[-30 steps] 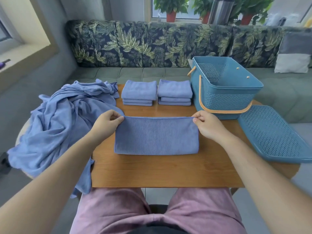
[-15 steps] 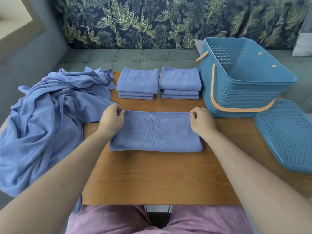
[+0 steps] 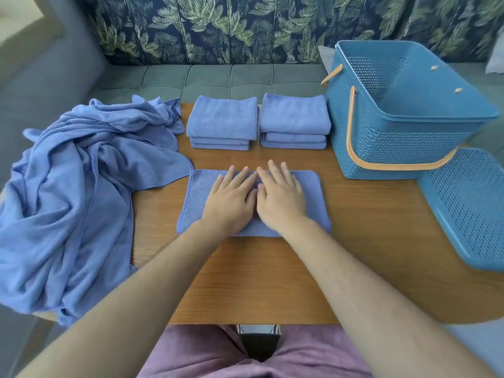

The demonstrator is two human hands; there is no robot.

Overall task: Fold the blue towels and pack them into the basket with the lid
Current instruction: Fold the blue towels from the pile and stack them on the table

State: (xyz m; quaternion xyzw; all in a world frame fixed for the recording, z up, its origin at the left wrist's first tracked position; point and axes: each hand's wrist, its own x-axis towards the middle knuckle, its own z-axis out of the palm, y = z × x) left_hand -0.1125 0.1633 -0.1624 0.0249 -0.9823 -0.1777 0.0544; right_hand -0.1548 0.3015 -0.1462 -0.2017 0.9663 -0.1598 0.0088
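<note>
Far left: heap of unfolded towels (image 3: 76,192) draped over the table (image 3: 272,282) edge; two folded stacks (image 3: 222,122) (image 3: 294,120) at the far side. Centre: left hand (image 3: 231,197) and right hand (image 3: 281,196) lie flat, fingers straight, side by side, pressing the half-folded towel (image 3: 313,197). Right: open basket (image 3: 395,137); lid (image 3: 469,205) lies just beside it, nearer.

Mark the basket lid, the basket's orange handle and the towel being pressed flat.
basket lid (image 3: 469,203), head view, on its perforated top panel
orange handle (image 3: 395,167), head view, on its front bar
flat towel (image 3: 315,197), head view, on its bare right end
</note>
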